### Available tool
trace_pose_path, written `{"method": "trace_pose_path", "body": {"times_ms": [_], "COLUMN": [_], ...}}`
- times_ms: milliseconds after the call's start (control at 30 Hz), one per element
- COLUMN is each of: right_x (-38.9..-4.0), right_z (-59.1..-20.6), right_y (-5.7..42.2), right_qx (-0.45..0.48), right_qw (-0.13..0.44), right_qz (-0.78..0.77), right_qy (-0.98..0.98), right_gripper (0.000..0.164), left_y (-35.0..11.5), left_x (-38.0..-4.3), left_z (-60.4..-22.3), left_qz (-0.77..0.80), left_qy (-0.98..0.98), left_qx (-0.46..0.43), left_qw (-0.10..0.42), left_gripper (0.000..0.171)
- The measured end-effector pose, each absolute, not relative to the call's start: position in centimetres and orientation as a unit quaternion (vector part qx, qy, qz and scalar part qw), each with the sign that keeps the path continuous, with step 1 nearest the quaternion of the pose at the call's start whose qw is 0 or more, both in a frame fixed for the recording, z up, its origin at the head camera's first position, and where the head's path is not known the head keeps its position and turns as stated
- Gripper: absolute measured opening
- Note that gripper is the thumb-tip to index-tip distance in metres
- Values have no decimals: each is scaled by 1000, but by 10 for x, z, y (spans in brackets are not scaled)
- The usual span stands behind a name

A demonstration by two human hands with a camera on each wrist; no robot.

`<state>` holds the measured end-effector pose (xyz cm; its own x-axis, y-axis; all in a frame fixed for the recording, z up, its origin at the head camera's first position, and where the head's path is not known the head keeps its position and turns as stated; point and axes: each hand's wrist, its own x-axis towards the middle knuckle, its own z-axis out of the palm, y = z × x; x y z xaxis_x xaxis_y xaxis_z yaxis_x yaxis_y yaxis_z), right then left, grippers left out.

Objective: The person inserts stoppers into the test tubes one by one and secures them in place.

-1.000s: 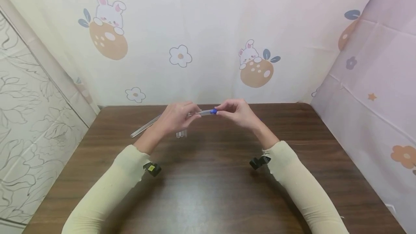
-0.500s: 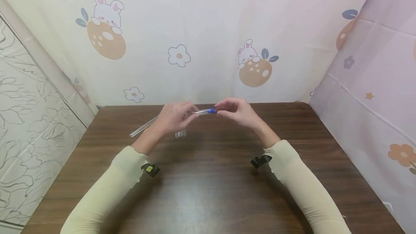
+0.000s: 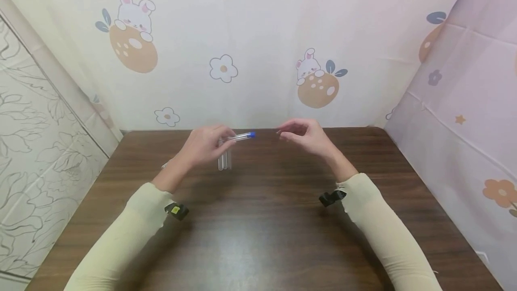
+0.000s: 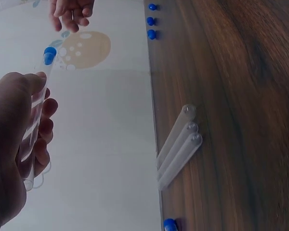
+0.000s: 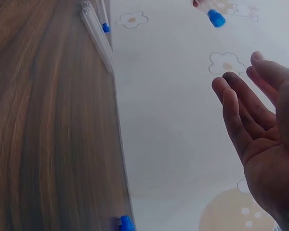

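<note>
My left hand (image 3: 206,143) grips a clear test tube (image 3: 242,137) above the back of the table. A blue stopper (image 4: 49,51) sits in the tube's end, pointing towards the right hand. In the left wrist view the fingers (image 4: 45,127) curl round the glass. Apart from the tube, my right hand (image 3: 304,134) is held up to the right. Its fingers (image 5: 238,120) are loosely bent with nothing between them. Below the left hand lie several clear test tubes (image 4: 180,156) side by side, without stoppers at the ends in view.
Loose blue stoppers (image 4: 151,21) lie in a row by the back edge of the brown wooden table (image 3: 258,219). Left of the bare tubes is another blue stopper (image 5: 106,27) on a tube, mostly hidden by the left arm in the head view. A printed curtain (image 3: 262,35) hangs behind.
My right hand has let go of the stopper end and moved away to the right. My left hand has moved left with the stoppered test tube, uncovering more of the tubes below.
</note>
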<state>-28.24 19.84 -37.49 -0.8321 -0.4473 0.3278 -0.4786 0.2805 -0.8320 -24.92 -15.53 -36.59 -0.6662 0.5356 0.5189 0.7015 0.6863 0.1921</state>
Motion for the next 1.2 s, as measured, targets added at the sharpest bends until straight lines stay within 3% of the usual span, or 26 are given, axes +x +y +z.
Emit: {"method": "trace_pose_path", "body": {"times_ms": [500, 1200], "right_x": [-283, -294], "right_z": [-382, -375], "right_y": [226, 244], "right_qx": [283, 274], "right_qw": [20, 38], "right_qz": [523, 503], "right_qy": [-804, -819], "right_gripper": [21, 26], "left_y": [-185, -193], "left_x": [-243, -252], "left_z": [-370, -365], "left_qz": [-208, -214], "left_qy": [-899, -910], "left_qx": [-314, -278], "left_qw": [224, 222], "left_gripper": [12, 17]}}
